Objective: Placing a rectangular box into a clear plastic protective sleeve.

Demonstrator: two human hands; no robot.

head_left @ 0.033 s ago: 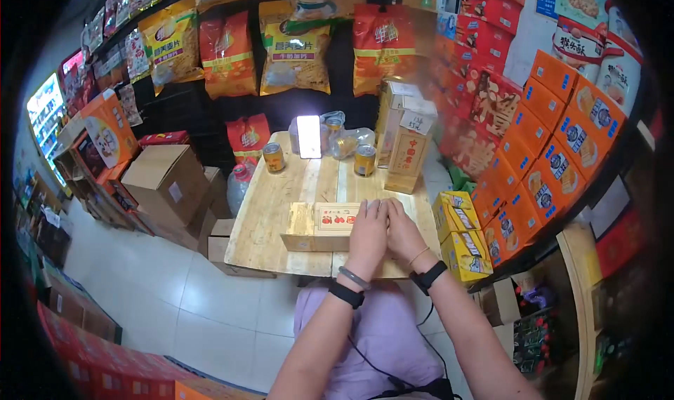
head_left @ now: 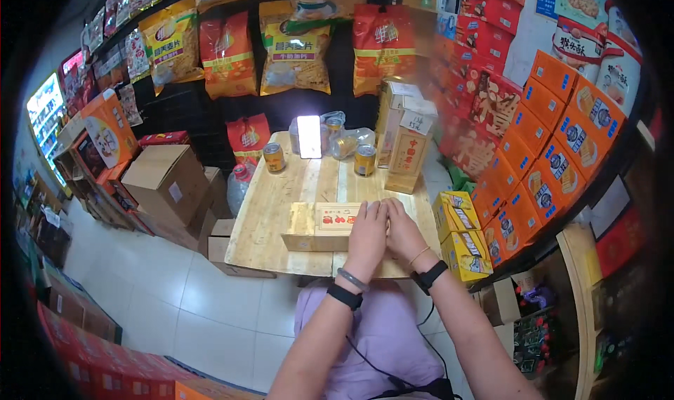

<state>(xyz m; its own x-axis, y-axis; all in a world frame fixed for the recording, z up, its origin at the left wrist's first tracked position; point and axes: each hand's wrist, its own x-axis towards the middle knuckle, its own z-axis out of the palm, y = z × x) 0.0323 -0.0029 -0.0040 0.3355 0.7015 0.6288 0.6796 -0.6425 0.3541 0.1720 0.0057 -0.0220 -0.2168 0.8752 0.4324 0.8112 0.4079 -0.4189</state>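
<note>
A long gold box [head_left: 319,240] with a cream label and red characters lies on its side across the wooden table [head_left: 260,217]. My left hand [head_left: 369,228] covers its right part, with fingers bent over the top and far edge. Close against it, my right hand [head_left: 404,230] is curled around the box's right end. The fingertips of both hands meet at that end, so what they pinch there is hidden. Farther back to the right, two similar tall gold boxes [head_left: 411,151] stand upright.
Two small gold cans [head_left: 274,158] [head_left: 364,160], a lit phone [head_left: 309,137] and a clear plastic container [head_left: 347,144] stand at the table's back. Orange cartons [head_left: 540,168] and yellow boxes [head_left: 463,235] are stacked on the right. Cardboard boxes [head_left: 165,186] sit at the left.
</note>
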